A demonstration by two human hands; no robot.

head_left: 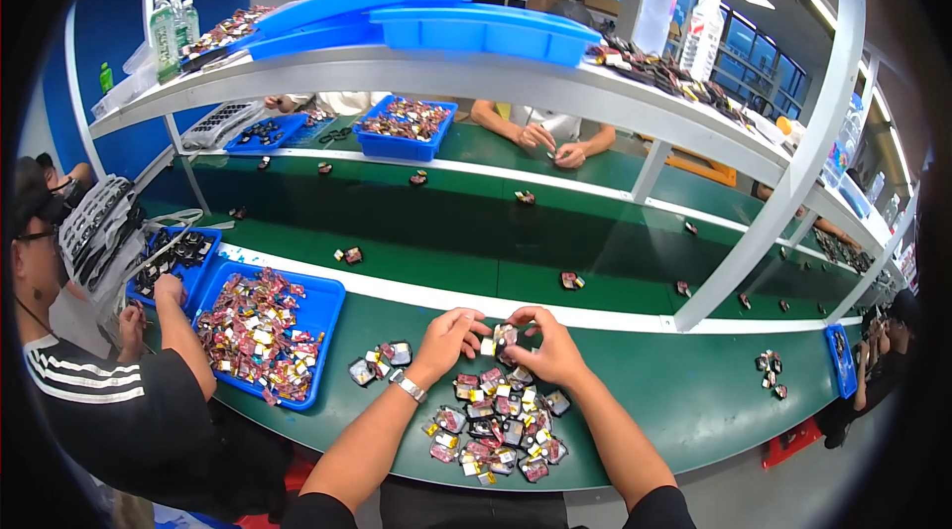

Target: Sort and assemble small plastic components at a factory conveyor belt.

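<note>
Both my hands meet over the green bench, above a pile of small electronic modules (pixel 496 420) with dark casings, reddish boards and silver-and-yellow parts. Between the thumb and fingers of my right hand (pixel 550 349) is one such electronic module (pixel 505 339), held up off the bench. My left hand (pixel 448 343), with a watch (pixel 408 386) on its wrist, has its fingers drawn together at the module's left side. A small white-and-yellow piece (pixel 487 346) shows by its fingertips; whether they grip it is hard to see. A few more modules (pixel 380 362) lie left of my left wrist.
A blue tray (pixel 330 331) heaped with reddish boards stands at left, beside a co-worker's arm (pixel 188 336). Behind my hands runs a white rail (pixel 416 297), then a dark green belt (pixel 446 261) carrying scattered modules. A slanted white post (pixel 759 197) supports the overhead shelf. More modules (pixel 770 370) lie at right.
</note>
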